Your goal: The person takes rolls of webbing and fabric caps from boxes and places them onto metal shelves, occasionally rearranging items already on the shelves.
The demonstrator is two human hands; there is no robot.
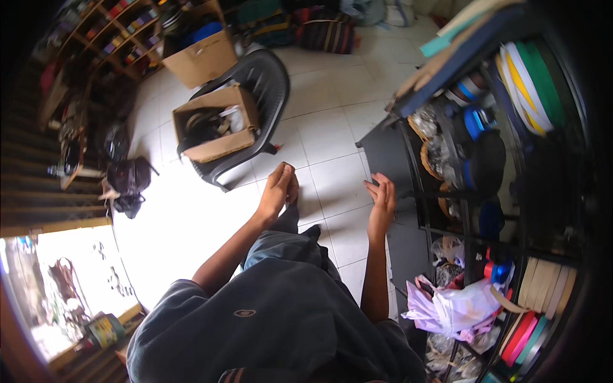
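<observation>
My left hand is in front of my body, its fingers curled in with the thumb on top. Whatever it holds, if anything, is hidden. My right hand is raised beside the dark shelf unit, its fingers loosely bent and apart, with nothing in them. Ahead of my left hand stands a black plastic chair. On its seat rests an open cardboard box with dark and pale items inside. Neither hand touches the chair or the shelves.
Along my right, shelves hold rolls of coloured ribbon or strap, baskets and a pink plastic bag. Another cardboard box stands behind the chair. Dark bags hang at the left. The floor is pale tile.
</observation>
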